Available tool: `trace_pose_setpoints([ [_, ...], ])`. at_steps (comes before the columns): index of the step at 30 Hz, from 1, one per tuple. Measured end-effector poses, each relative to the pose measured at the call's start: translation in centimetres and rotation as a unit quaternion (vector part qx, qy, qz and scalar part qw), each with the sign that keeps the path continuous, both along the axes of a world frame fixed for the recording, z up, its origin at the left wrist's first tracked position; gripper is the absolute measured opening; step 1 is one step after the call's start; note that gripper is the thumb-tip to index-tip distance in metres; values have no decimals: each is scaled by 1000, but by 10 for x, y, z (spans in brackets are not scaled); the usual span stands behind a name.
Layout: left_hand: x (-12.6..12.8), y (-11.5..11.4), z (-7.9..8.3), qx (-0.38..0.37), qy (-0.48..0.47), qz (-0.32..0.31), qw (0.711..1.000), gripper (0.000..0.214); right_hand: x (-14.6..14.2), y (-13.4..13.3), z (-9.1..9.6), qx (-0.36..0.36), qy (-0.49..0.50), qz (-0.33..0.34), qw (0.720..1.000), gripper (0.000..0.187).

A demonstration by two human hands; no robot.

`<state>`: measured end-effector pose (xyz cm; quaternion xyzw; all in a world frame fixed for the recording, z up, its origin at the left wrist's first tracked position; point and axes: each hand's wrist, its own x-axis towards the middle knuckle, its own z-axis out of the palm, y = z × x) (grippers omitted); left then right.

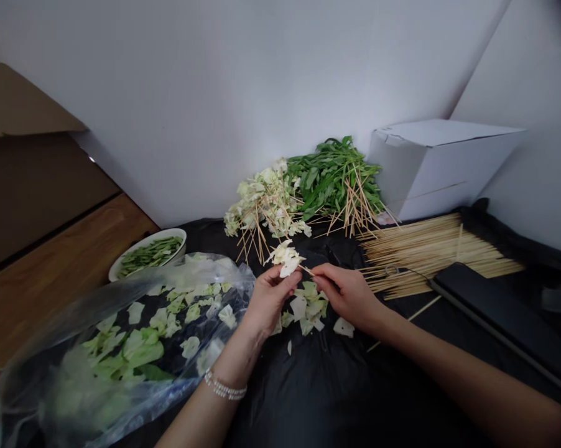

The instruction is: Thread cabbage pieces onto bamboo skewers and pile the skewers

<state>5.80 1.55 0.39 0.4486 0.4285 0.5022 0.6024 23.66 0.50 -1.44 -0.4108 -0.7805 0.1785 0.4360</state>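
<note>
My left hand (273, 295) is closed on pale cabbage pieces (285, 256), pinched between thumb and fingers. A thin wooden skewer (306, 270) runs into these pieces, and its other end is pinched by my right hand (343, 292). Just below my hands, loose cabbage leaves (310, 308) lie on the black plastic sheet (290, 398). Beyond them is a pile of cabbage skewers (264, 199). Beside that pile lie skewers of green leafy vegetable (334, 177).
At left, a clear plastic bag (70, 398) holds cut cabbage, behind it a white bowl (183, 244) of green pieces. Bare skewers (425, 249) spread at right by a dark flat case (499, 320). A white box (448, 162) stands behind; a cardboard box (33, 186) is far left.
</note>
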Motion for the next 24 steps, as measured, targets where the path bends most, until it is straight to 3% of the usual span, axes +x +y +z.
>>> trace_pose_setpoints([
  [7, 6, 0, -4, -18, -8, 10, 1000, 28, -3, -1, -1, 4, -29, 12, 999, 20],
  [11, -5, 8, 7, -20, -86, 85, 992, 30, 0, 1, -1, -15, -51, 16, 998, 24],
  [16, -29, 23, 21, 39, -142, 170, 974, 29, 4, 2, -2, -31, -145, -16, 989, 23],
  [20, -21, 18, 14, 47, -108, 119, 986, 24, 2, 1, 0, -64, -96, 0, 993, 22],
  [24, 2, 1, 2, 34, 2, -5, 999, 27, 2, 1, 8, -78, 17, 9, 997, 20],
])
